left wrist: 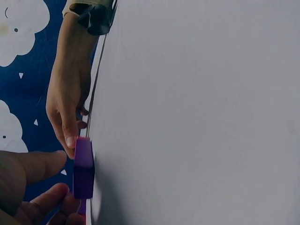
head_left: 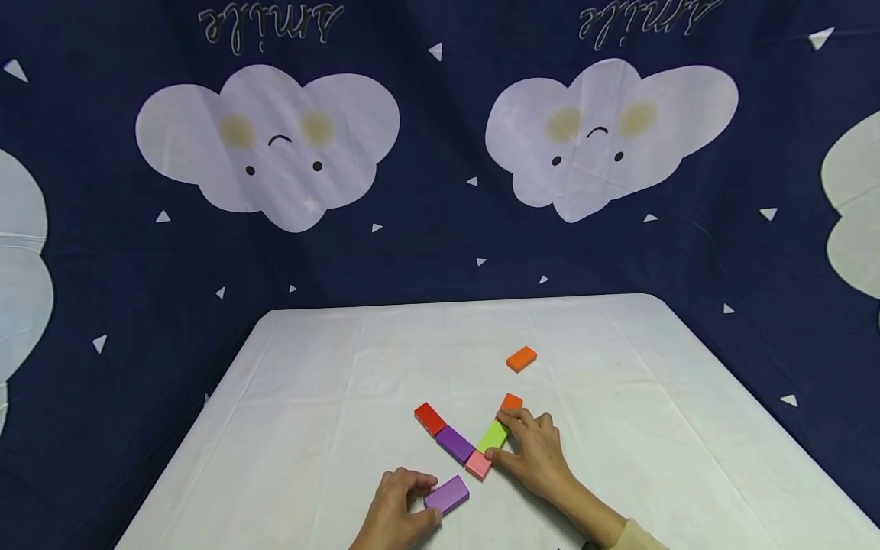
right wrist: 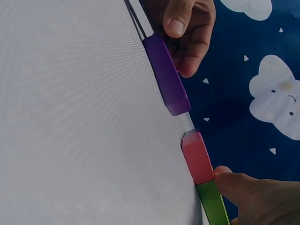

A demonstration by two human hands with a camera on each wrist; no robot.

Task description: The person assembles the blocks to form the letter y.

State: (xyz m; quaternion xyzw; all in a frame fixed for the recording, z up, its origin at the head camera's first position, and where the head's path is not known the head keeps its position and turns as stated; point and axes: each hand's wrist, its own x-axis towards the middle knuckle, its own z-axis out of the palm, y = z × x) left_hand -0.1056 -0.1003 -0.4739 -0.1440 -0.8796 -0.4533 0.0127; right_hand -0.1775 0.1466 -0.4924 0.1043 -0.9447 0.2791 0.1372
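A light purple block [head_left: 447,495] lies on the table beside my left hand [head_left: 399,508]. The thumb and fingers are spread around its left end; in the left wrist view the fingertips [left wrist: 60,158] stand just short of the block. My right hand [head_left: 536,454] holds the green block [head_left: 493,437], its thumb by the seam with the pink block [head_left: 478,464] and its index finger by the orange block [head_left: 510,403]. From the pink block, a dark purple block [head_left: 454,444] and a red block [head_left: 429,419] run up to the left, making a V.
Another orange block [head_left: 522,359] lies alone farther back. All the blocks are on a white-covered table [head_left: 330,367]. Behind the table hangs a dark blue cloth [head_left: 440,153] with clouds and small triangles.
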